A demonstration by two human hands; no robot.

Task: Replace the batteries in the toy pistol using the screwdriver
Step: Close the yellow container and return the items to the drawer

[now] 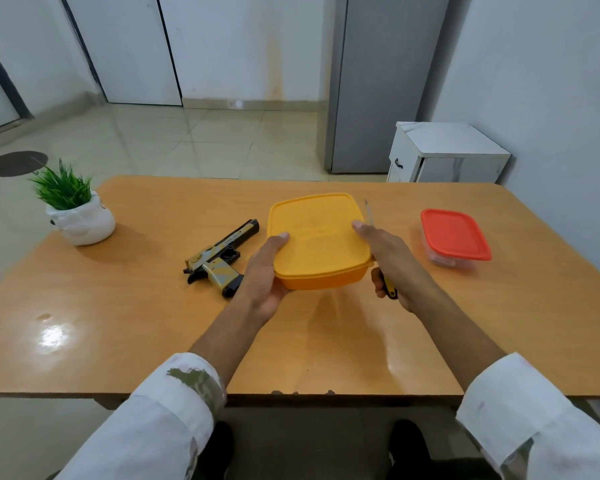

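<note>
On the table, the toy pistol points diagonally away-right; left fingers grip the yellow box, right fingers the screwdriver.

Single view, head-worn, wide-angle. It sits above the near edge of the bench, facing forward and tilted down across the top. Both forearms enter from the bottom corners. The left hand on a yellow lidded box and the right hand with a screwdriver sit near frame centre, close to the lens. The bench's far edge and far corners are in frame; the near corners run off both sides. Beyond lie tiled floor, white doors, a tall grey cabinet and the right-hand wall. Dark shoes show under the near edge, so the tilt is steep. Straight lines bow toward the margins.
</note>
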